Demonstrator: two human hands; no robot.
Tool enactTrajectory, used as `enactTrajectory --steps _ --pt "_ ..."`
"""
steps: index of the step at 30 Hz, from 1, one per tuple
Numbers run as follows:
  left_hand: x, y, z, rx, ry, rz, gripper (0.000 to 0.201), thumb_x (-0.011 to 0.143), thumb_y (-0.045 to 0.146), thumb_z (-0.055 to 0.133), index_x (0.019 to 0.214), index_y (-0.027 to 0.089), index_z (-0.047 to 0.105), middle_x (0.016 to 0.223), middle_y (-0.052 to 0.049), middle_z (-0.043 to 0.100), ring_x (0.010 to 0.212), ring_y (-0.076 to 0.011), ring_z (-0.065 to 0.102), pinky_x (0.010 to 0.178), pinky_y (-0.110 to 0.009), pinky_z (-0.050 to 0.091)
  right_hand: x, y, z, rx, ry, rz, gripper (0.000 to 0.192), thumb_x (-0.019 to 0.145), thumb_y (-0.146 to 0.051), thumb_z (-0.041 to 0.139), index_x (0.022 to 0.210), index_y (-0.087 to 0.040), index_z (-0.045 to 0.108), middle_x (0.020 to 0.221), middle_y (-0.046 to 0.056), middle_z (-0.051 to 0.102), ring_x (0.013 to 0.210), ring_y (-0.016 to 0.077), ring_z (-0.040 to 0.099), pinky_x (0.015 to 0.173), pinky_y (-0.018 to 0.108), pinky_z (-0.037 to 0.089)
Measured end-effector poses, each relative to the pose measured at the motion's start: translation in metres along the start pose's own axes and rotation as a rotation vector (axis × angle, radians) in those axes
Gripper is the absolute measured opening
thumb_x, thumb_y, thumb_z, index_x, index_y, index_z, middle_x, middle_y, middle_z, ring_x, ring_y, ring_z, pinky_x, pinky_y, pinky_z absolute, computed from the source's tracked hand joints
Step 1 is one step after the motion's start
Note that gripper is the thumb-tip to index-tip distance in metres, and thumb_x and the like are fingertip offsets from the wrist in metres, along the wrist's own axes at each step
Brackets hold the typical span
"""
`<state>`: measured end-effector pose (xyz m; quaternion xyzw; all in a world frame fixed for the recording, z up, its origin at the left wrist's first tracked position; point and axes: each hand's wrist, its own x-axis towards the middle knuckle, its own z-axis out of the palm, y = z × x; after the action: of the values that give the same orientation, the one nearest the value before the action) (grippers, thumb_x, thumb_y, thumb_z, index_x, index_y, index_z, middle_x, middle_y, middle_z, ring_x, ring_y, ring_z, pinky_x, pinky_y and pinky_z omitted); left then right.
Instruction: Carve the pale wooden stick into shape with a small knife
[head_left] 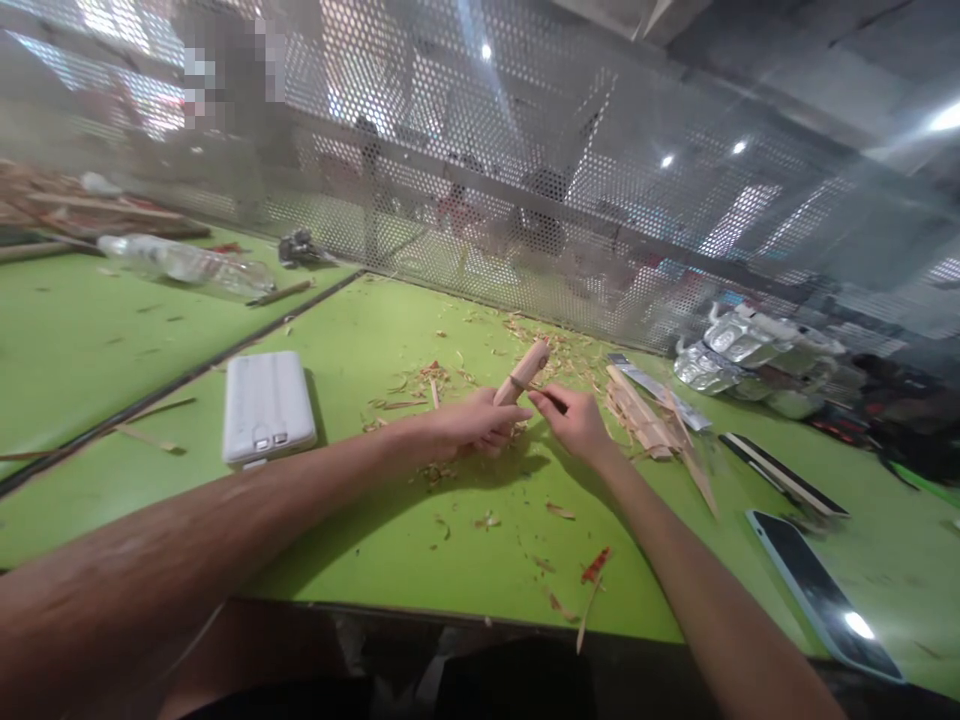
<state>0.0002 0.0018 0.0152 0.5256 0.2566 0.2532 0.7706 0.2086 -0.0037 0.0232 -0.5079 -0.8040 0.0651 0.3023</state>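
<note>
Left hand: my left hand (474, 424) was closed around the lower end of a short wooden stick (523, 371), holding it tilted up and away from me over the green table (420, 540).
Right hand: my right hand (574, 422) sat just beside the left, fingers pinched narrow on a thin dark tool (553, 401) whose tip met the stick near my left fingers; I could not tell what kind of tool it was.
Wooden stick: pale, rounded, its upper end free in the air, its lower end hidden in my left fist, above the middle of the table.
Shavings: wood shavings (442, 378) lay scattered under and beyond my hands, with a few reddish bits (595, 566) nearer the front edge.
Wood strips: a loose pile of flat wood strips (646, 420) lay just right of my right hand.
White case: a white ribbed box (266, 405) lay flat to the left, well apart from my hands.
Phone: a phone (821, 594) lay screen up near the right front edge.
Bottle: a clear plastic bottle (187, 265) lay on its side on the neighbouring table at far left.
Back wall: a perforated metal screen (525, 200) stood along the far edge.
</note>
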Motion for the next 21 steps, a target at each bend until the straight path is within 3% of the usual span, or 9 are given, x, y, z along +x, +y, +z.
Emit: enactTrajectory --steps 15,21 --pt "0.004 -0.003 -0.004 0.123 0.104 -0.023 0.021 0.094 0.021 0.064 0.087 0.021 0.044 0.059 0.009 0.043 0.041 -0.0041 0.037 0.039 -0.017 0.029 -0.001 0.004 0.012 -0.190 0.030 0.001 0.061 0.101 -0.068 0.034 0.076 -0.021 0.064 0.061 0.001 0.057 0.054 0.0163 0.046 0.056 0.029 0.026" --pt "-0.003 0.002 0.005 0.172 0.131 -0.047 0.018 0.094 0.022 0.063 0.089 0.019 0.047 0.061 0.008 0.047 0.042 -0.0041 0.039 0.039 -0.018 0.029 0.001 0.011 0.007 -0.229 0.065 0.007 0.063 0.100 -0.070 0.033 0.078 -0.022 0.066 0.061 0.002 0.058 0.056 0.0169 0.047 0.057 0.029 0.027"
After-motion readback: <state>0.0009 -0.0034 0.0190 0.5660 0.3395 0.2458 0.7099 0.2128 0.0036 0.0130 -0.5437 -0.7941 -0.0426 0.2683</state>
